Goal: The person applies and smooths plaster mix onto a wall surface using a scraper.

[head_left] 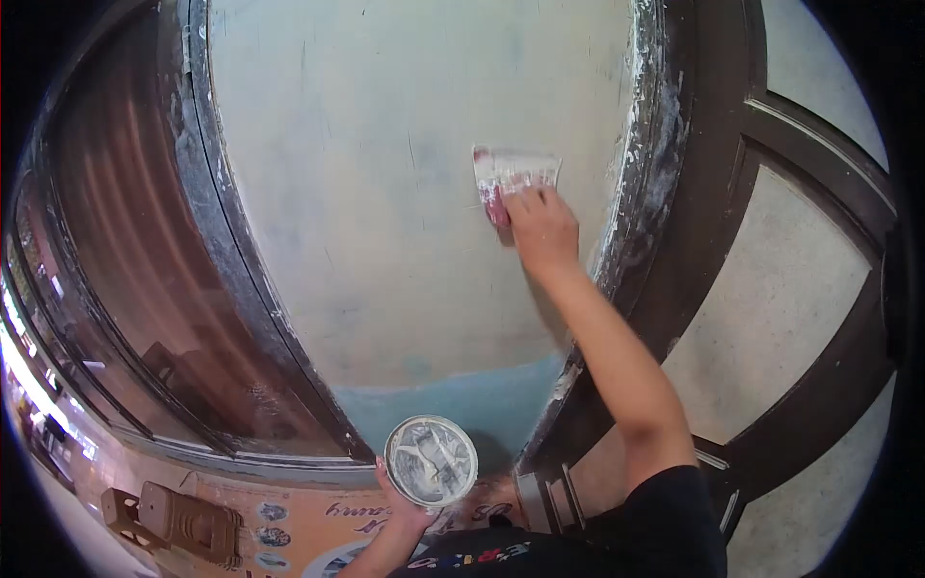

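Note:
My right hand (546, 231) grips a wide putty knife (520, 166) with a red part showing by the fingers. Its broad, white-smeared blade is against the pale wall panel (405, 260), right of the middle. Down near my body, my left hand (403, 501) holds a round tub (431, 420) from its left side and below. White paste is smeared over the inside of the tub, seen from above. The fingers under the tub are mostly hidden.
Dark, paint-flecked frames (660, 144) border the panel on both sides. A blue-green strip (453, 395) crosses its foot. Dark window glass (125, 231) is at left, brown plastic stools (188, 525) at lower left. A printed orange banner (318, 515) lies below.

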### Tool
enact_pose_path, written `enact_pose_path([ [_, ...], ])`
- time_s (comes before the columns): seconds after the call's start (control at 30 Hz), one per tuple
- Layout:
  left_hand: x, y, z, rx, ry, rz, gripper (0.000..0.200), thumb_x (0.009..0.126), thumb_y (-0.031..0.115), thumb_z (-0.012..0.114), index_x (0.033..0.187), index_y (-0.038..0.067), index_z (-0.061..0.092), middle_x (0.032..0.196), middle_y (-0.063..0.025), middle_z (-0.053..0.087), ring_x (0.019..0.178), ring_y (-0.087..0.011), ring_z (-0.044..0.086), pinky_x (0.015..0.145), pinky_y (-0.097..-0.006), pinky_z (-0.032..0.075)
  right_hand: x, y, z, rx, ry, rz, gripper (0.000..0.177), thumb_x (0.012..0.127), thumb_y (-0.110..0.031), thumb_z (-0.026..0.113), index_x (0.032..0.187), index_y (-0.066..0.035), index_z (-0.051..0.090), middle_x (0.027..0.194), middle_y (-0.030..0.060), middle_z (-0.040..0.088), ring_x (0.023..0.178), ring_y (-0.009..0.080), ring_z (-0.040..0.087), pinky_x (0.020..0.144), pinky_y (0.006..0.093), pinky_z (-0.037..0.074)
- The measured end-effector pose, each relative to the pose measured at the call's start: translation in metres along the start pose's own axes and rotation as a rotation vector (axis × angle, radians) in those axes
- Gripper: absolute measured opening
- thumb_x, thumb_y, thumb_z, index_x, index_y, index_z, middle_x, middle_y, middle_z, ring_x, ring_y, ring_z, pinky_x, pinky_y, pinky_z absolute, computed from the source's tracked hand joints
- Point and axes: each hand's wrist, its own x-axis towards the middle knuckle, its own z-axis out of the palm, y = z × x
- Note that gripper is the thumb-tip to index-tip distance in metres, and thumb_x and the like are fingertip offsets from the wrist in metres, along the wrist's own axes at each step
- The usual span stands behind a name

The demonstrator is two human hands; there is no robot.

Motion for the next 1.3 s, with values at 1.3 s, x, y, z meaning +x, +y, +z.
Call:
enact_pose_path([
  [1.3,-0.016,-0.022,-0.004,0.125,0.024,0.105,0.083,0.081,0.074,0.036,0.138,0.014,0.043,0.140,-0.0119,0.044,0.125,-0.0357,0.044,0.101,-0.0553,0.037,-0.115,0.040,-0.024,0.223,0.241,0.134,0.042,0.066,0.000,0.060,0.107,-0.008,0.061,0.103,0.0170,0.061,0.092,0.0388,0.055,0.078,0.0487,0.043],
])
